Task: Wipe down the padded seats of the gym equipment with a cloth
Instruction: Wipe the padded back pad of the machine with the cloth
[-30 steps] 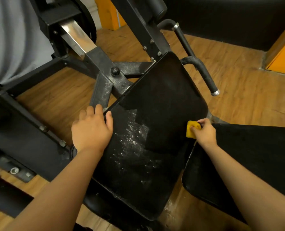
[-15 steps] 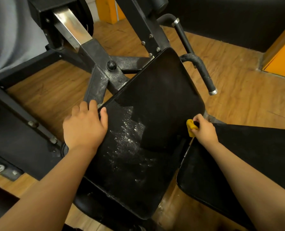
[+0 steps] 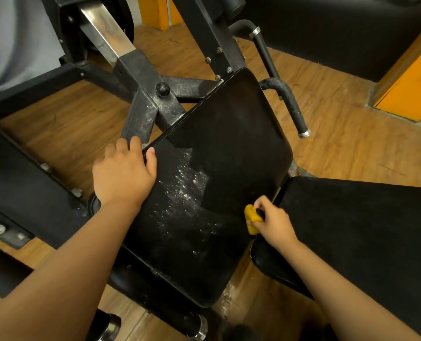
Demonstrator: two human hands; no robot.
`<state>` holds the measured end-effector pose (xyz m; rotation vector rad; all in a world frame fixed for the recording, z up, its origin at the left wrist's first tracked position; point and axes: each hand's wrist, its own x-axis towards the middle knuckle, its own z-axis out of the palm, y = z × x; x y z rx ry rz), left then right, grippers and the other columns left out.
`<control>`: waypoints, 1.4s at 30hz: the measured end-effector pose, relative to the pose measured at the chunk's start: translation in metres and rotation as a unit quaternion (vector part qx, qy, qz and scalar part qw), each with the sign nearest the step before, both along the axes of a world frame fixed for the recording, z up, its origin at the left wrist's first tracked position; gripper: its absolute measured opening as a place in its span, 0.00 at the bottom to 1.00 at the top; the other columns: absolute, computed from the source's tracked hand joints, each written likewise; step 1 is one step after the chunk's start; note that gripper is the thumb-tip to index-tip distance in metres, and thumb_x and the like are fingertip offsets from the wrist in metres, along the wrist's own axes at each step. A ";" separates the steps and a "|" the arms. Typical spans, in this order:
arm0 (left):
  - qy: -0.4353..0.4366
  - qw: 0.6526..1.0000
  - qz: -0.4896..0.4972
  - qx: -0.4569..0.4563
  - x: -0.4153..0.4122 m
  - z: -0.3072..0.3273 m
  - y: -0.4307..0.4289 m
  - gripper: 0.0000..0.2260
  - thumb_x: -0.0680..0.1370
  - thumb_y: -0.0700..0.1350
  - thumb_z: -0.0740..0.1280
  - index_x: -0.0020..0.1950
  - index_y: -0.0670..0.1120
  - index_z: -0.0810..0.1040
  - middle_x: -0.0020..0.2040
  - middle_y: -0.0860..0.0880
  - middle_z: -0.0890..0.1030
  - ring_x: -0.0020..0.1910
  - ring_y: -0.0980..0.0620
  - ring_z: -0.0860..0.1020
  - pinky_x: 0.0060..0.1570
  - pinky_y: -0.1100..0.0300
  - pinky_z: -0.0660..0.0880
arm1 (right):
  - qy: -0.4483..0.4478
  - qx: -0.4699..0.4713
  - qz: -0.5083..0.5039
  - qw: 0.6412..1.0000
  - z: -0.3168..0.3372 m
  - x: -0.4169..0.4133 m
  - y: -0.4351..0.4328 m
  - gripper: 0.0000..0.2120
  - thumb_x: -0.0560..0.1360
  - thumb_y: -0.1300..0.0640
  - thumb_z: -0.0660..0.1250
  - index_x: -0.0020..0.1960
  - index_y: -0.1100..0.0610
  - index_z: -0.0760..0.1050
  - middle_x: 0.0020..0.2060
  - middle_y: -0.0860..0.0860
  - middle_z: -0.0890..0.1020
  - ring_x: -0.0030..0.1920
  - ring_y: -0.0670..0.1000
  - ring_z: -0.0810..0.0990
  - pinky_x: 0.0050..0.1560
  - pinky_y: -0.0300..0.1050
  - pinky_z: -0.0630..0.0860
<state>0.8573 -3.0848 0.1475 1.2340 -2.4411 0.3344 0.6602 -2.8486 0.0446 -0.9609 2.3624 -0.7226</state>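
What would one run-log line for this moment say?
task: wipe seat pad | right hand: holds yellow cloth at pad's right edge | left hand: holds pad's left edge | white residue: on pad centre

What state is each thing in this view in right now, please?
seat pad: partly wiped, white residue across its middle
yellow cloth: bunched, pressed at the pad's right edge
right hand: grips the cloth
left hand: grips the pad's left edge
frame: dusted with white powder
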 end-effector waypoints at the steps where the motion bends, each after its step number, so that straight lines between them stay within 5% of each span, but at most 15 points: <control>1: 0.001 1.000 -0.001 0.001 0.000 0.000 0.000 0.15 0.81 0.50 0.59 0.50 0.37 0.73 0.43 0.35 0.76 0.43 0.35 0.75 0.32 0.52 0.61 | -0.009 0.005 0.018 1.000 -0.001 0.011 0.004 0.15 0.72 0.57 0.72 0.50 0.47 0.67 0.45 0.45 0.78 0.45 0.45 0.78 0.46 0.43 0.78; 5: 0.007 1.000 -0.005 0.004 0.001 0.001 0.000 0.15 0.81 0.49 0.59 0.49 0.37 0.73 0.43 0.35 0.76 0.42 0.35 0.74 0.32 0.52 0.61 | -0.040 0.010 0.045 0.998 -0.006 0.020 0.009 0.15 0.72 0.58 0.71 0.48 0.44 0.67 0.43 0.46 0.78 0.44 0.44 0.79 0.45 0.43 0.78; 14: -0.016 1.000 0.000 -0.002 0.000 0.000 -0.002 0.15 0.80 0.50 0.58 0.49 0.38 0.74 0.42 0.37 0.77 0.41 0.36 0.75 0.32 0.53 0.59 | 0.029 -0.073 -0.218 0.973 -0.006 -0.052 -0.037 0.09 0.74 0.60 0.69 0.51 0.53 0.71 0.46 0.52 0.78 0.49 0.56 0.78 0.48 0.53 0.77; 20: -0.013 1.000 -0.001 -0.004 0.000 0.000 0.001 0.16 0.81 0.50 0.58 0.51 0.38 0.74 0.44 0.36 0.77 0.42 0.35 0.75 0.32 0.52 0.60 | 0.007 -0.100 -0.183 0.978 -0.004 -0.007 -0.027 0.11 0.71 0.58 0.73 0.51 0.52 0.75 0.48 0.50 0.82 0.51 0.50 0.79 0.52 0.51 0.78; 27: -0.007 1.000 -0.007 0.012 0.001 0.003 0.002 0.15 0.81 0.50 0.58 0.51 0.37 0.73 0.45 0.36 0.76 0.43 0.35 0.75 0.32 0.51 0.61 | -0.090 -0.123 -0.067 0.986 -0.005 0.086 0.003 0.12 0.72 0.60 0.73 0.48 0.46 0.74 0.43 0.43 0.81 0.44 0.37 0.80 0.41 0.30 0.75; 34: -0.008 1.000 0.003 0.012 0.001 0.001 0.001 0.17 0.81 0.51 0.56 0.52 0.37 0.74 0.46 0.36 0.76 0.44 0.35 0.75 0.33 0.51 0.60 | -0.060 -0.173 -0.228 0.956 0.008 0.032 -0.030 0.11 0.73 0.58 0.72 0.54 0.52 0.74 0.46 0.46 0.79 0.47 0.45 0.78 0.43 0.35 0.71; 42: -0.013 1.000 0.010 0.017 0.000 0.002 0.002 0.17 0.82 0.52 0.56 0.54 0.38 0.73 0.48 0.36 0.77 0.46 0.35 0.74 0.34 0.51 0.60 | -0.036 -0.196 -0.195 0.960 0.005 0.087 -0.034 0.14 0.72 0.52 0.73 0.56 0.51 0.76 0.44 0.41 0.79 0.44 0.39 0.78 0.47 0.35 0.75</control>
